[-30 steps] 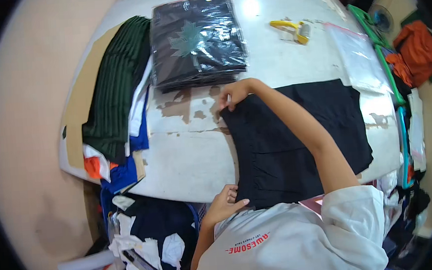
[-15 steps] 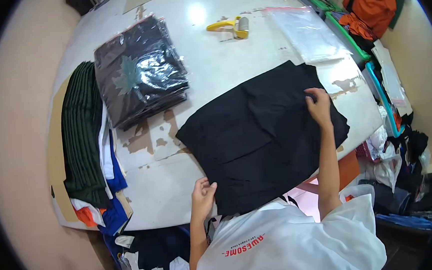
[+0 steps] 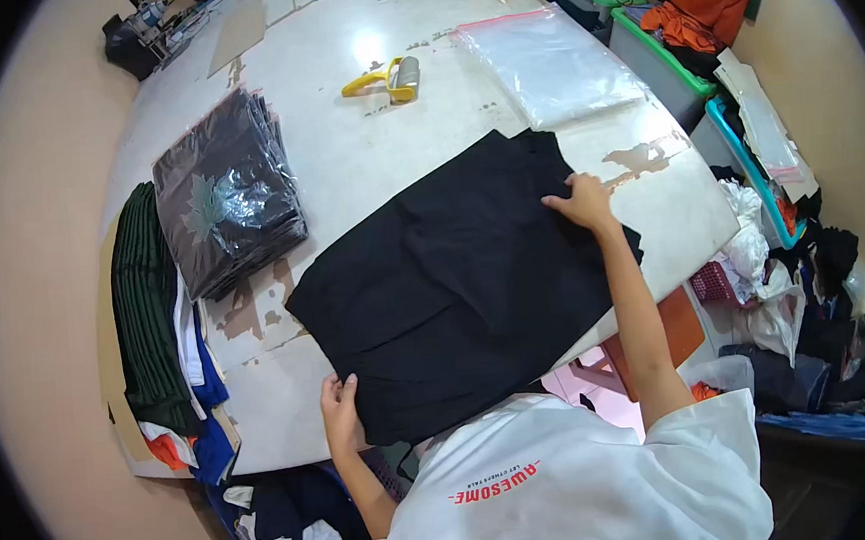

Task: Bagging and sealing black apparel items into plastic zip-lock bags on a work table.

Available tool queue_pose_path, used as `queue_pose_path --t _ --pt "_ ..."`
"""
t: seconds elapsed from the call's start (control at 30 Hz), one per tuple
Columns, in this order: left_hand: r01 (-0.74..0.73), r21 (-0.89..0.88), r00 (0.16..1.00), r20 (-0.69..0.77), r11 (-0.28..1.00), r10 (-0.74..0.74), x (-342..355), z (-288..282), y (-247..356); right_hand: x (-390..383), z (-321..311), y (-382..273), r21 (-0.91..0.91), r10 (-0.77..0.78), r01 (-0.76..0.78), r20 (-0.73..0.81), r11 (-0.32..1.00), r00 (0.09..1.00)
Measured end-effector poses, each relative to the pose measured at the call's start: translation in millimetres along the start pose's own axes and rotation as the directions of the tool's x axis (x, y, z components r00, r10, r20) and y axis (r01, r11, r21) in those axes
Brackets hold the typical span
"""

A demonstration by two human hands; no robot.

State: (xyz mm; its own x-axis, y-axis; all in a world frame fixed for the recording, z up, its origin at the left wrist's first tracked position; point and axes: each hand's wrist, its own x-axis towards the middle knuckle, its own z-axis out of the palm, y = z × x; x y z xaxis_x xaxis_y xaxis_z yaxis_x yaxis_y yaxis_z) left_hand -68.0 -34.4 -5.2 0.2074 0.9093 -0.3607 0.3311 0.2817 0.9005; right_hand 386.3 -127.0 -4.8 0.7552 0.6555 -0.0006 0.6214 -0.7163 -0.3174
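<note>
A black garment that looks like folded trousers [image 3: 452, 269] lies spread on the white table in front of me, slightly aslant, with its near edge against my shirt. At its lower left edge my left hand [image 3: 340, 407] is closed, thumb against the cloth and fingers at the rim. My right hand [image 3: 588, 204] grips the upper right edge, its thumb on top of the cloth and its fingers curled at the border. Layers of the cloth show past my right forearm.
Left stand a pile of black garments in clear bags [image 3: 232, 194] and a stack of dark green folded clothes [image 3: 144, 310]. Farther off lie a yellow-handled lint roller [image 3: 404, 79] and clear plastic bags [image 3: 554, 66]. Green bins [image 3: 653, 54] line the table's right side.
My view has swung, so the table's things sit farther left. My right hand has shifted to the garment's upper right edge, thumb and fingers wider apart; my left stays at the lower left edge.
</note>
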Motion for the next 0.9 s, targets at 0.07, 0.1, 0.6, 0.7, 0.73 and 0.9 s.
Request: queue_pose_path --t 0.07,0.1,0.6,0.7,0.73,0.9 --pt "-0.078 -0.018 0.996 -0.038 0.997 0.078 -2.1 4.8 -2.5 -2.2 -0.9 -7.7 0.012 -0.096 0.096 -0.004 0.995 0.995" --pt "-0.088 -0.037 0.995 -0.045 0.995 0.086 -3.8 5.4 -2.3 -6.0 -0.1 -10.0 0.02 -0.179 0.179 -0.005 0.984 0.984" --pt "-0.061 0.397 0.942 -0.28 0.916 0.184 2.9 40.9 -6.3 5.7 -24.4 54.4 0.457 -0.249 0.225 -0.01 0.86 0.969" --pt "-0.062 0.42 0.926 -0.315 0.905 0.21 4.3 39.0 -10.0 1.4 -16.9 62.6 0.578 -0.314 0.249 0.012 0.777 0.949" --pt "-0.055 0.444 0.912 -0.342 0.894 0.226 4.6 38.0 -13.7 -0.6 -22.3 64.7 0.558 -0.307 0.175 0.153 0.811 0.939" --pt "-0.061 0.444 0.877 -0.404 0.894 0.26 -4.1 52.3 -5.4 -28.0 -37.8 93.5 0.702 -0.407 0.154 0.207 0.695 0.889"
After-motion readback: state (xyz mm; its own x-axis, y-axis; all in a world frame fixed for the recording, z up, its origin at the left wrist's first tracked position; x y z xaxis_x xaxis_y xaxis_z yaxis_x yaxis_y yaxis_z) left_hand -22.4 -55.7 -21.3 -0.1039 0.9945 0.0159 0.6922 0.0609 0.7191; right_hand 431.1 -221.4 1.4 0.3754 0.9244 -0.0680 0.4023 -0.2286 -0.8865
